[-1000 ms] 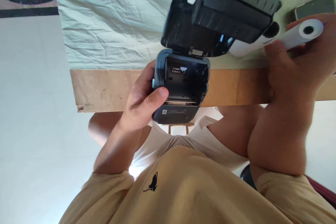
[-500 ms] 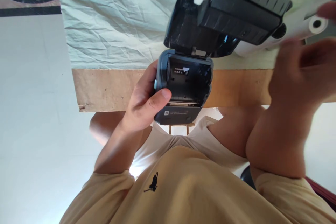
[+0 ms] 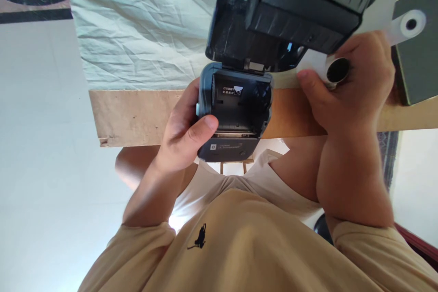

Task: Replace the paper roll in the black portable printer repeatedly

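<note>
"Where's that roll sitting relative to your hands?"

"So the white paper roll with the wide dark hollow end [image 3: 319, 62] is just right of my black-and-grey plastic printer [image 3: 239, 109], way nearer my right hand [image 3: 359, 86]. Long axis looks roughly sideways, dark end facing right and up at me. The printer's raised black lid [image 3: 304, 13] hides part of it, I think."

"You actually got hold of it?"

"Yep, right hand's curled around it, thumb on the near side, fingers beyond. Left hand [image 3: 183, 134] is wrapped round the printer's left side, thumb over the front, nothing else in it."
</note>
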Action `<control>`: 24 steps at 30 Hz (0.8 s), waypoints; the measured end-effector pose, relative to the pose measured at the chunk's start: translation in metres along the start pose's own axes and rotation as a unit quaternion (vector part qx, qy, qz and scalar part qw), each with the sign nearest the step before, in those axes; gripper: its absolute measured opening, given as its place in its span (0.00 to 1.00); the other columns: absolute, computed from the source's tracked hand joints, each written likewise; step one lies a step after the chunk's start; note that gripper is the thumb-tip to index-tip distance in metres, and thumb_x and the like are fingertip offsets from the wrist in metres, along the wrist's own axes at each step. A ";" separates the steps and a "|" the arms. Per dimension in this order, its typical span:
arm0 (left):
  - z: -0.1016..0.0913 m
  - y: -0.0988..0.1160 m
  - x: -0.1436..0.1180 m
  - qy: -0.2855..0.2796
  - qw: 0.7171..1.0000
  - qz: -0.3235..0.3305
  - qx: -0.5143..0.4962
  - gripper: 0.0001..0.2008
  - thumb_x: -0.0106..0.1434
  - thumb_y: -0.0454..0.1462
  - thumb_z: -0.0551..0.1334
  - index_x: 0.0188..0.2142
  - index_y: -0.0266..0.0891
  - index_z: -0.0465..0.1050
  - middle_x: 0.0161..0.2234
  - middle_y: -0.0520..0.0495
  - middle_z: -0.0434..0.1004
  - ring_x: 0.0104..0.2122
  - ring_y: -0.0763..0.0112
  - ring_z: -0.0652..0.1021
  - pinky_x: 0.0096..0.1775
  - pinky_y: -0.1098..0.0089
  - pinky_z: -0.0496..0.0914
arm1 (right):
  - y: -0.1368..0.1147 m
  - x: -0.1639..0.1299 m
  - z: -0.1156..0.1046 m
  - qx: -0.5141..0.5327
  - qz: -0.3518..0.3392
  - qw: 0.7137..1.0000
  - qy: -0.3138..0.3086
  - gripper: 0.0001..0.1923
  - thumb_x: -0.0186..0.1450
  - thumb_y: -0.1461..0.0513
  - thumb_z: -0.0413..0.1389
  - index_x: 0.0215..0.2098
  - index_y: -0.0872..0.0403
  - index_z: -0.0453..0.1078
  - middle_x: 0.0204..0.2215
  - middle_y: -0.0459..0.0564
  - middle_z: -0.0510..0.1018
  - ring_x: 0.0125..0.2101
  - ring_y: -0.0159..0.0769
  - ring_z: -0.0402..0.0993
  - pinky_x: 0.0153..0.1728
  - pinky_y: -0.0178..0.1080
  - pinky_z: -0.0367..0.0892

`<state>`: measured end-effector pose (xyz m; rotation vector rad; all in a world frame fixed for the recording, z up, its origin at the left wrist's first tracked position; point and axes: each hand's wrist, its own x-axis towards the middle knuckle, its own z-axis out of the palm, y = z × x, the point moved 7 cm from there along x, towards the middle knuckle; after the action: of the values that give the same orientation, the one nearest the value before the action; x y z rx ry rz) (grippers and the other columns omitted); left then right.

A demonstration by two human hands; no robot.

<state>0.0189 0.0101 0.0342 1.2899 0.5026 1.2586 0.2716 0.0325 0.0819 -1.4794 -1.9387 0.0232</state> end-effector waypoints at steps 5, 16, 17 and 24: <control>0.001 0.002 0.003 -0.027 0.999 0.025 0.005 0.29 0.67 0.45 0.60 0.63 0.32 0.66 0.45 0.42 0.77 0.40 0.68 0.81 0.32 0.73 0.74 | -0.002 -0.002 0.008 0.174 -0.008 0.985 -0.008 0.28 0.65 0.52 0.63 0.59 0.43 0.59 0.40 0.44 0.68 0.37 0.27 0.70 0.34 0.34 0.65; 0.007 0.001 0.015 0.091 0.994 -0.067 0.009 0.36 0.67 0.60 0.59 0.67 0.46 0.58 0.56 0.44 0.73 0.63 0.46 0.73 0.60 0.43 0.73 | -0.018 -0.001 0.007 0.008 0.020 0.996 -0.092 0.11 0.66 0.54 0.58 0.45 0.45 0.67 0.40 0.46 0.71 0.45 0.37 0.72 0.51 0.50 0.73; 0.010 0.001 0.020 0.094 0.993 -0.066 0.010 0.37 0.67 0.61 0.58 0.67 0.47 0.57 0.57 0.43 0.72 0.64 0.46 0.72 0.60 0.42 0.72 | -0.018 -0.001 0.006 0.004 0.014 0.997 -0.076 0.13 0.66 0.52 0.60 0.46 0.45 0.67 0.40 0.46 0.70 0.44 0.37 0.72 0.50 0.51 0.74; 0.012 0.006 0.018 0.084 0.993 -0.076 0.010 0.33 0.67 0.59 0.60 0.64 0.44 0.64 0.54 0.43 0.76 0.64 0.45 0.72 0.60 0.43 0.73 | -0.006 -0.007 0.013 0.131 0.082 0.987 -0.053 0.33 0.63 0.51 0.63 0.61 0.38 0.55 0.49 0.47 0.74 0.36 0.32 0.76 0.24 0.36 0.64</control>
<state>0.0326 0.0193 0.0497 1.1445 0.7218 1.2416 0.2603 0.0292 0.0712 -1.4798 -1.8086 0.4223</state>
